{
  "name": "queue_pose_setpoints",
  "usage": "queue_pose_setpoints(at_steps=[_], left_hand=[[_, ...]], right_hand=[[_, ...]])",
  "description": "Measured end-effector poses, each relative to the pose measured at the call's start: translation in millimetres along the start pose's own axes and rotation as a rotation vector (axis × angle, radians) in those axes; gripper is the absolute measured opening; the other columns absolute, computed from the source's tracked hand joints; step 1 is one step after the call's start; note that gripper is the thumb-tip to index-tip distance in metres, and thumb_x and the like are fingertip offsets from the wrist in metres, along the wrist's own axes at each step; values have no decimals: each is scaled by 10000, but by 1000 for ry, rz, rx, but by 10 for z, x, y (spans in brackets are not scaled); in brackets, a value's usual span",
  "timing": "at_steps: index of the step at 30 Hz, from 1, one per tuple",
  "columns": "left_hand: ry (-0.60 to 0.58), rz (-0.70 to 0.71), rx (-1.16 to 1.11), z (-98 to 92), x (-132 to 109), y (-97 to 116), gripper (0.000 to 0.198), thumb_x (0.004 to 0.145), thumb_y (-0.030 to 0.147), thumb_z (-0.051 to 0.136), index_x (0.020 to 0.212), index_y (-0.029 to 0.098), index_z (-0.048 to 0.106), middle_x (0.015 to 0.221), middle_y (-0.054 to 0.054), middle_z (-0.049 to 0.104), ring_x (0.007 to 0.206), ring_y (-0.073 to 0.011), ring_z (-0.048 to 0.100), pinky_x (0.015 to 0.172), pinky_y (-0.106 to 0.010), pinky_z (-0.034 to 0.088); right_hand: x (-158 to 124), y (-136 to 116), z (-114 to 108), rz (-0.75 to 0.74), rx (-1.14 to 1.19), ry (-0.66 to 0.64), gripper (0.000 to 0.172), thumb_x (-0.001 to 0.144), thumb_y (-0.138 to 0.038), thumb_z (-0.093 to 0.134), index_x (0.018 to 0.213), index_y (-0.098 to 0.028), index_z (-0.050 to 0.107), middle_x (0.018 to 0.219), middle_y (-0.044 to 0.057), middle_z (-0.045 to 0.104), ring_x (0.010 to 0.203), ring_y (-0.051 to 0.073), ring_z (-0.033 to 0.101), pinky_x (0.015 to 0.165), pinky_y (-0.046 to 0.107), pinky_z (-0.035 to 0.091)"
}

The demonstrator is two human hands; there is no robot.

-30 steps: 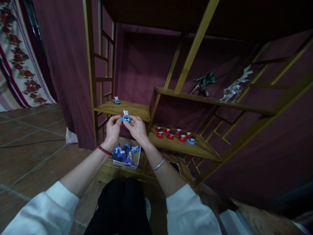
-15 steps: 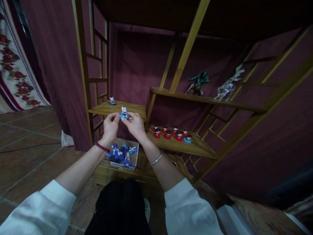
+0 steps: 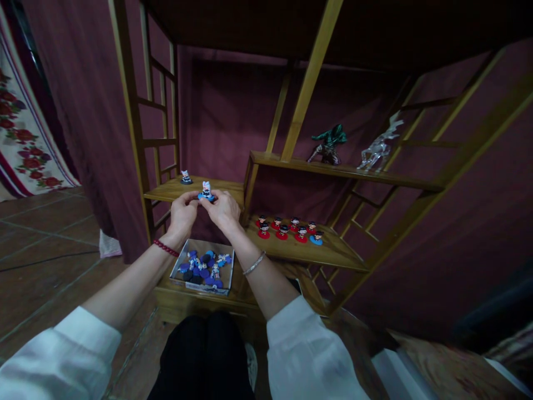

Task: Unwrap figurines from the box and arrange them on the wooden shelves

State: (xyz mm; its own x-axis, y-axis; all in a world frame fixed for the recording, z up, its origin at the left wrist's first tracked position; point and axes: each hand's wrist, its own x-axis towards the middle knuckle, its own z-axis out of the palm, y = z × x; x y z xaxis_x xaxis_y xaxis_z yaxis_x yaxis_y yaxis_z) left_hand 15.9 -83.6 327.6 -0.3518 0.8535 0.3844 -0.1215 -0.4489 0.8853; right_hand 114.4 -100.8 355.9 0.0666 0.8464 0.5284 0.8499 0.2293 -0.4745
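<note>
From where I'm standing, one camera is riding on the person's head, facing forward and down. It is looking out over both white sleeves (image 3: 314, 350) toward the left hand (image 3: 182, 215) and the right hand (image 3: 225, 210), which are showing left of centre, fairly near. The wooden shelf unit (image 3: 306, 89) is standing just beyond them, filling most of the view. At the bottom edge the camera is catching the wearer's own black trousers (image 3: 202, 355); at the left it is taking in the tiled floor (image 3: 50, 294).
</note>
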Motion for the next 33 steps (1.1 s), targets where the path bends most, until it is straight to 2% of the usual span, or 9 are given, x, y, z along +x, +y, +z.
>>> queue_pose_setpoints(at_steps=[9, 13, 22, 29, 33], left_hand=[[-73, 9, 235, -63, 142, -23, 348, 610, 199, 541, 922, 118, 672, 816, -70, 692, 762, -185, 616, 747, -286, 471], [-115, 34, 336, -66, 225, -37, 308, 622, 211, 546, 880, 129, 691, 805, -66, 696, 770, -195, 618, 747, -282, 467], [-147, -2, 462, -21, 379, 95, 232, 593, 181, 568, 780, 144, 700, 575, -24, 629, 567, -154, 569, 642, -259, 454], [-227, -9, 527, 34, 419, 154, 236, 597, 174, 550, 768, 140, 709, 564, -26, 624, 484, -141, 533, 586, -263, 440], [-270, 38, 716, 38, 462, 191, 277, 647, 205, 532, 851, 160, 716, 617, -53, 653, 551, -180, 586, 620, -287, 452]], right_hand=[[114, -15, 7, 37, -67, -37, 366, 755, -542, 516, 1018, -307, 613, 1007, 12, 648, 953, 189, 595, 766, 283, 453], [159, -17, -15, 65, -95, -72, 368, 745, -543, 519, 1017, -317, 619, 1020, 10, 659, 950, 191, 605, 748, 278, 460], [319, 6, -18, 99, -74, -114, 359, 701, -536, 562, 971, -314, 643, 990, 12, 684, 932, 205, 622, 721, 280, 461], [424, 25, -6, 125, -59, -126, 302, 680, -509, 593, 899, -313, 664, 936, 6, 696, 908, 204, 632, 697, 273, 456], [477, 42, -18, 134, -54, -142, 293, 670, -515, 604, 859, -301, 674, 924, 11, 695, 910, 205, 629, 687, 265, 450]])
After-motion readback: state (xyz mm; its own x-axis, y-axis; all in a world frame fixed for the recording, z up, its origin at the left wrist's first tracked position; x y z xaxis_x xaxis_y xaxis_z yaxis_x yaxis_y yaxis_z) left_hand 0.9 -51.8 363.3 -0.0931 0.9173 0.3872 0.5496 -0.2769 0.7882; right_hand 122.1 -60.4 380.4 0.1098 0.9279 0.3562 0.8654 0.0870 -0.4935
